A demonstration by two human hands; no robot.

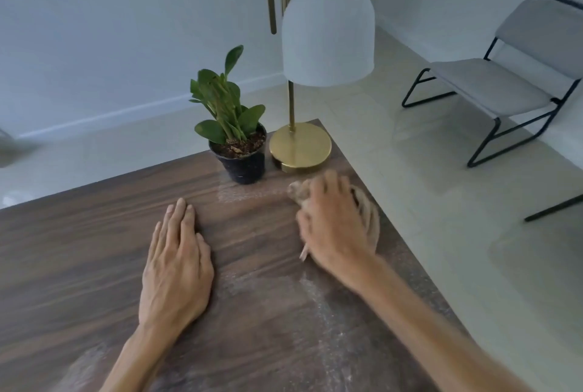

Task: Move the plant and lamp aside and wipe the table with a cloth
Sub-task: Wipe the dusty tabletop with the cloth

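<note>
— Cloth (367, 211) position? 
— Bunched under the right hand (334, 221), whose grip curls onto it near the bench (79, 249) corner, beside lamp (299, 147) and plant (233, 126).
— Left hand (178, 262)?
— Flat, fingers straight.

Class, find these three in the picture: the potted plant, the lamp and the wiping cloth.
potted plant (243, 164): head view, on the black pot.
lamp (299, 147): head view, on the brass base.
cloth (369, 211): head view, on the edge showing beside the right hand (331, 221).
</note>
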